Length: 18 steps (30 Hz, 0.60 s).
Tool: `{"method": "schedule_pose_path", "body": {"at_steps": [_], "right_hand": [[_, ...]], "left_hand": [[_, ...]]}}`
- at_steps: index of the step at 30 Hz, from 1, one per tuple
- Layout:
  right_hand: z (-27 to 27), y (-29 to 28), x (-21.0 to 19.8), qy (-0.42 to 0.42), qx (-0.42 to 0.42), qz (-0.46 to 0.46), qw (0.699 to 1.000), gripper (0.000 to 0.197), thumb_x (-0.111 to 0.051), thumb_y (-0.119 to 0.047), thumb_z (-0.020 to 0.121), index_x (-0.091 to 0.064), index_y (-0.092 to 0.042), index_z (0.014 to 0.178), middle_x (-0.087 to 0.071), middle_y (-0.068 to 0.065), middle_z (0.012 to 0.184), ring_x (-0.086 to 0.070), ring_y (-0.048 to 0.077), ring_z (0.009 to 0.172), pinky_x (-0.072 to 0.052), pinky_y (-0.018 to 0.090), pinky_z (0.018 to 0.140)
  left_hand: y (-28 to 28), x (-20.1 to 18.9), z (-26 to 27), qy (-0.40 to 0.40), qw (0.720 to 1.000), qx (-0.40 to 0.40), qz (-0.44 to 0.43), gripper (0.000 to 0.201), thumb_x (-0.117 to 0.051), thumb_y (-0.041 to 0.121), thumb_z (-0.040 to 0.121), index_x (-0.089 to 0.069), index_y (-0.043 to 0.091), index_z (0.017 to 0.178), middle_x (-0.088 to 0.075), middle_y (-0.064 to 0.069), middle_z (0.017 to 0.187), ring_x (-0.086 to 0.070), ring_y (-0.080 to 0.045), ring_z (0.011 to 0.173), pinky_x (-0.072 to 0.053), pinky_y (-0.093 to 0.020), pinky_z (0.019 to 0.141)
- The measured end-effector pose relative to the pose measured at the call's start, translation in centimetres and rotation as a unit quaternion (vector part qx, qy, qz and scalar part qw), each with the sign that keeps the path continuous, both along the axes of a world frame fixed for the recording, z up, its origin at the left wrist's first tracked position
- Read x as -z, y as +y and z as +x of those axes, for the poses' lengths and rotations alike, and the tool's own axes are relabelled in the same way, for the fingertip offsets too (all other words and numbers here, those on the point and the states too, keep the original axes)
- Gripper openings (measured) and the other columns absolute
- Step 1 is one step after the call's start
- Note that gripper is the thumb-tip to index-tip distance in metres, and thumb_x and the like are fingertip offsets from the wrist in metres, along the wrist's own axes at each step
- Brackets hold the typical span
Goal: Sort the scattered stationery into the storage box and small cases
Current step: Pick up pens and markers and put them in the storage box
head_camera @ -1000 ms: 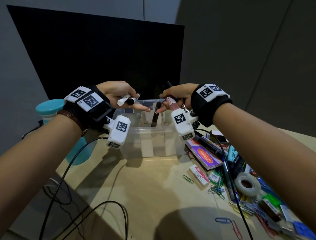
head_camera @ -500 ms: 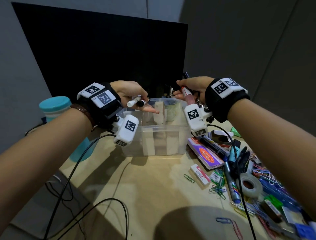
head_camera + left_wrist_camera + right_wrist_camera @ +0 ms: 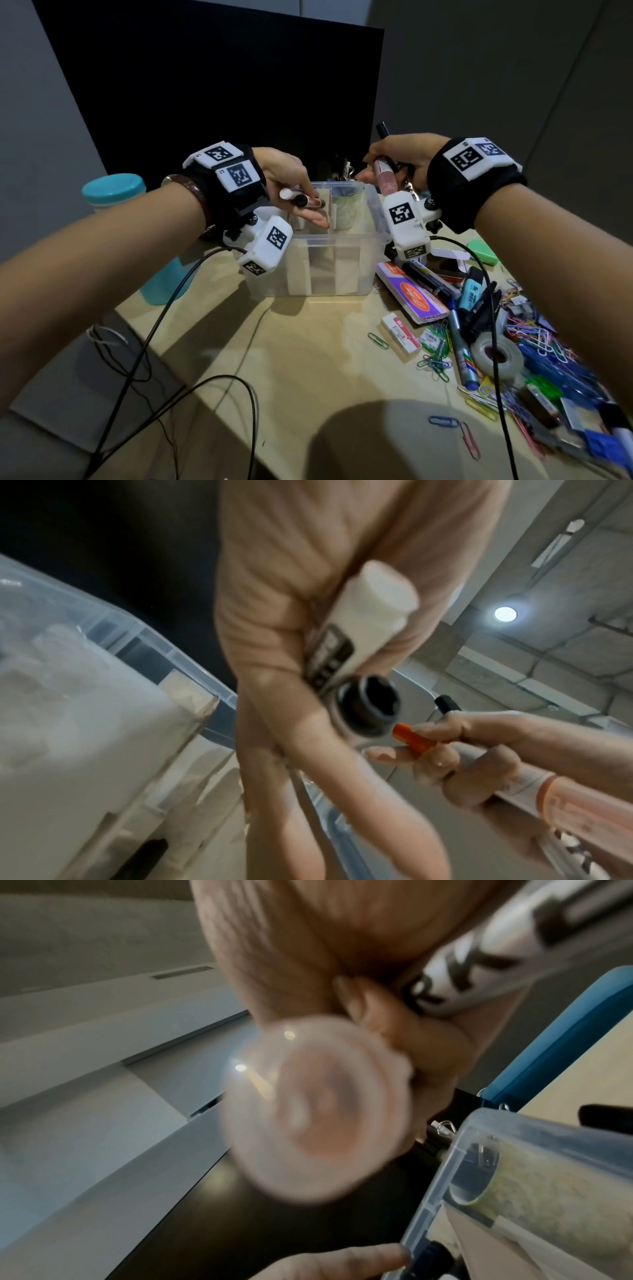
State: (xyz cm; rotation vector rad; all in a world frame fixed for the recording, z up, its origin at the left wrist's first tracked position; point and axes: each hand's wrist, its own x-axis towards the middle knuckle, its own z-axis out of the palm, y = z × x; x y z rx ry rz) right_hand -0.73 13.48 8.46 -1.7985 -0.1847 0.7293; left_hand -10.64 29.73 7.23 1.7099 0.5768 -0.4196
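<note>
Both hands hover over the clear plastic divided storage box (image 3: pixel 346 240). The left hand (image 3: pixel 291 178) grips two markers, one white-ended (image 3: pixel 289 194), one black-capped (image 3: pixel 303 200), lying crosswise above the compartments; the right hand (image 3: pixel 400 154) clutches a pink-capped marker (image 3: pixel 385 174) with others, nearly upright, at the box's right rim. Lettering on the barrels is blurred, unreadable.

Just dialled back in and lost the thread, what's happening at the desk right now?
A person is sorting stationery at a wooden desk. The left hand holds two white markers above the clear plastic storage box. The right hand grips a bunch of pens, among them a pink-capped marker, at the box's right rim. A heap of paper clips, pens and a tape roll still lies to the right.
</note>
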Motion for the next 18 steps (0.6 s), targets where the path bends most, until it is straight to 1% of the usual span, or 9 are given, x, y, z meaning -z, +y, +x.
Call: {"method": "schedule_pose_path", "body": {"at_steps": [2,5,8,9,11,13,15,16,18], "right_hand": [[0.1,-0.3,-0.1,0.005,0.003,0.002,1.000,0.016,-0.047,-0.017,0.099,-0.050,-0.002,0.097,-0.072,0.009,0.065,-0.059,0.007,0.052,-0.039,0.020,0.066],[0.0,-0.6,-0.1,0.005,0.009,0.004,1.000,0.015,-0.047,-0.016,0.099,-0.050,-0.002,0.095,-0.072,0.009,0.065,-0.061,0.007,0.049,-0.040,0.018,0.064],[0.1,-0.8,0.2,-0.003,0.025,0.017,1.000,0.011,-0.049,-0.014,0.098,-0.048,-0.003,0.097,-0.071,0.011,0.065,-0.064,0.010,0.049,-0.043,0.016,0.084],[0.1,-0.8,0.2,-0.008,0.028,0.015,0.999,0.010,-0.049,-0.014,0.098,-0.047,-0.004,0.097,-0.071,0.012,0.065,-0.065,0.011,0.050,-0.042,0.016,0.083],[0.1,-0.9,0.3,-0.019,0.027,-0.003,0.999,0.012,-0.048,-0.016,0.099,-0.047,-0.006,0.093,-0.070,0.010,0.061,-0.064,0.010,0.055,-0.039,0.019,0.066],[0.0,-0.9,0.3,-0.034,0.023,-0.030,0.999,0.020,-0.046,-0.019,0.101,-0.048,-0.007,0.085,-0.068,0.006,0.056,-0.057,0.009,0.060,-0.032,0.017,0.051],[0.0,-0.9,0.3,-0.048,0.026,-0.044,0.998,0.026,-0.046,-0.021,0.101,-0.049,-0.009,0.078,-0.066,0.004,0.053,-0.056,0.008,0.058,-0.026,0.012,0.040],[0.0,-0.8,0.3,-0.051,0.027,-0.045,0.997,0.027,-0.047,-0.022,0.101,-0.049,-0.010,0.077,-0.066,0.003,0.052,-0.057,0.008,0.057,-0.028,0.012,0.041],[0.1,-0.8,0.3,-0.043,0.023,-0.034,0.998,0.025,-0.051,-0.026,0.100,-0.049,-0.011,0.080,-0.063,0.001,0.049,-0.059,0.007,0.051,-0.040,0.014,0.059]], "left_hand": [[-0.3,0.3,0.2,0.010,1.000,-0.008,0.007,0.038,-0.032,-0.001,0.102,-0.031,-0.013,0.138,-0.047,-0.034,0.132,-0.061,-0.045,0.102,-0.061,-0.039,0.062],[-0.5,0.6,0.8,0.003,0.999,-0.028,0.032,0.042,-0.035,-0.002,0.101,-0.025,-0.013,0.141,-0.038,-0.033,0.142,-0.054,-0.050,0.109,-0.060,-0.044,0.056],[-0.4,1.0,1.3,0.015,0.998,-0.031,0.061,0.043,-0.034,-0.002,0.102,-0.024,-0.012,0.143,-0.032,-0.036,0.145,-0.044,-0.056,0.122,-0.058,-0.050,0.054],[-0.3,1.0,1.5,0.020,0.997,-0.029,0.062,0.041,-0.034,-0.002,0.102,-0.025,-0.012,0.141,-0.031,-0.036,0.144,-0.047,-0.056,0.118,-0.058,-0.051,0.055],[0.0,0.9,2.0,0.035,0.997,-0.023,0.059,0.041,-0.034,-0.001,0.102,-0.025,-0.015,0.140,-0.035,-0.036,0.143,-0.059,-0.054,0.097,-0.059,-0.052,0.063],[0.2,1.1,2.5,0.056,0.996,-0.020,0.065,0.044,-0.036,0.004,0.103,-0.025,-0.017,0.139,-0.041,-0.035,0.139,-0.065,-0.050,0.085,-0.055,-0.053,0.084],[0.3,1.2,2.8,0.066,0.995,-0.013,0.075,0.052,-0.040,0.011,0.103,-0.020,-0.015,0.143,-0.037,-0.037,0.141,-0.059,-0.050,0.107,-0.048,-0.056,0.092],[0.2,1.0,2.7,0.071,0.995,-0.013,0.072,0.058,-0.041,0.015,0.103,-0.015,-0.014,0.146,-0.031,-0.038,0.145,-0.049,-0.052,0.121,-0.045,-0.056,0.093],[0.0,0.5,2.2,0.079,0.995,-0.025,0.055,0.064,-0.040,0.022,0.103,-0.010,-0.014,0.147,-0.021,-0.037,0.150,-0.032,-0.053,0.134,-0.034,-0.057,0.104]]}}
